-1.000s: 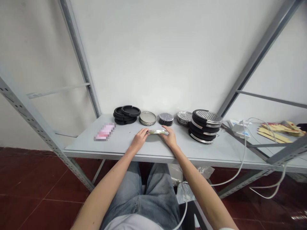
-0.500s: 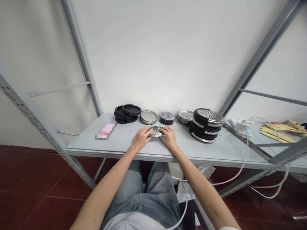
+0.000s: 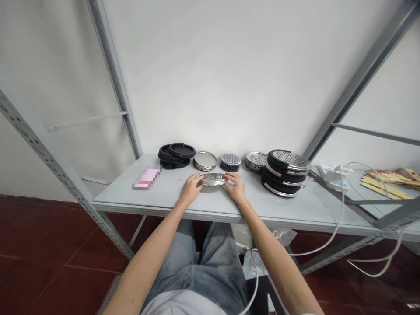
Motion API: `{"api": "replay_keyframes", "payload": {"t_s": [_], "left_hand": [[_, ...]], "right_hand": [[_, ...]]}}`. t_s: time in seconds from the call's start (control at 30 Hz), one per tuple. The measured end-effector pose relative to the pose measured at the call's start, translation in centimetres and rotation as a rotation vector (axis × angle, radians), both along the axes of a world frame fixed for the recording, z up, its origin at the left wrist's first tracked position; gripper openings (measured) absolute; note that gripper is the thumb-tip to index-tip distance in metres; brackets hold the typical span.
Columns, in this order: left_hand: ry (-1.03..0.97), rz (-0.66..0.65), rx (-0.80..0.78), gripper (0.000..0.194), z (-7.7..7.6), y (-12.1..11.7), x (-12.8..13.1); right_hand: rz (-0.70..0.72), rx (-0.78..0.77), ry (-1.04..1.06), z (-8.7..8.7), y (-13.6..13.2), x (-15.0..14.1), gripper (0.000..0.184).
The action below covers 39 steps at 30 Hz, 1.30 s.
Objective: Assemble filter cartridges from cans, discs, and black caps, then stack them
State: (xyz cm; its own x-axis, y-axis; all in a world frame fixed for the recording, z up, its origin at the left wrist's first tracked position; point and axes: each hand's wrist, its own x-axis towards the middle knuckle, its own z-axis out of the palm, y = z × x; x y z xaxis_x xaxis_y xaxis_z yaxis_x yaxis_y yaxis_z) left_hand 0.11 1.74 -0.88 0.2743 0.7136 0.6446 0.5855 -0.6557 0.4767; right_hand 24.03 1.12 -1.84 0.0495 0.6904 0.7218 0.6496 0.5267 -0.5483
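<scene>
Between my two hands is a round perforated metal plate point(image 3: 213, 178) with a shiny rim, its holed face up. My left hand point(image 3: 192, 188) grips the left edge and my right hand point(image 3: 235, 187) the right edge, fingers curled round the rim. The plate appears slightly above the tabletop. Behind it sit a pile of plain metal discs point(image 3: 204, 160), smaller perforated discs point(image 3: 230, 162) and larger perforated discs point(image 3: 256, 162). Black rings point(image 3: 177, 153) are piled at the back left. To the right stands a tall stack of black rings fitted with perforated metal plates point(image 3: 285, 170).
The grey shelf table point(image 3: 164, 192) has metal uprights at both sides and a wall behind. A blurred pink object point(image 3: 147, 177) lies at left. At right are a white box point(image 3: 333, 178), yellow card pieces point(image 3: 382, 186) and a white cable point(image 3: 339, 214) hanging over the edge.
The perforated plate has been raised slightly at my fingertips, and my hands have shifted a little outward to its rim. The view has moved slightly.
</scene>
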Motion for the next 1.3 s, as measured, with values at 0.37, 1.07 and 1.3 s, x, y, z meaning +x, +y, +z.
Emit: {"api": "replay_keyframes", "payload": {"t_s": [0.37, 1.07, 1.3], "left_hand": [[0.155, -0.044, 0.172, 0.042, 0.8, -1.3, 0.5], [0.06, -0.066, 0.087, 0.046, 0.0, -0.2, 0.2], [0.094, -0.173, 0.068, 0.035, 0.1, -0.7, 0.4]], "right_hand": [[-0.055, 0.077, -0.372, 1.2, -1.8, -1.9, 0.013], [-0.046, 0.127, -0.169, 0.5, -0.7, -1.0, 0.017], [-0.008, 0.143, -0.34, 1.2, -1.6, -1.8, 0.011]]}}
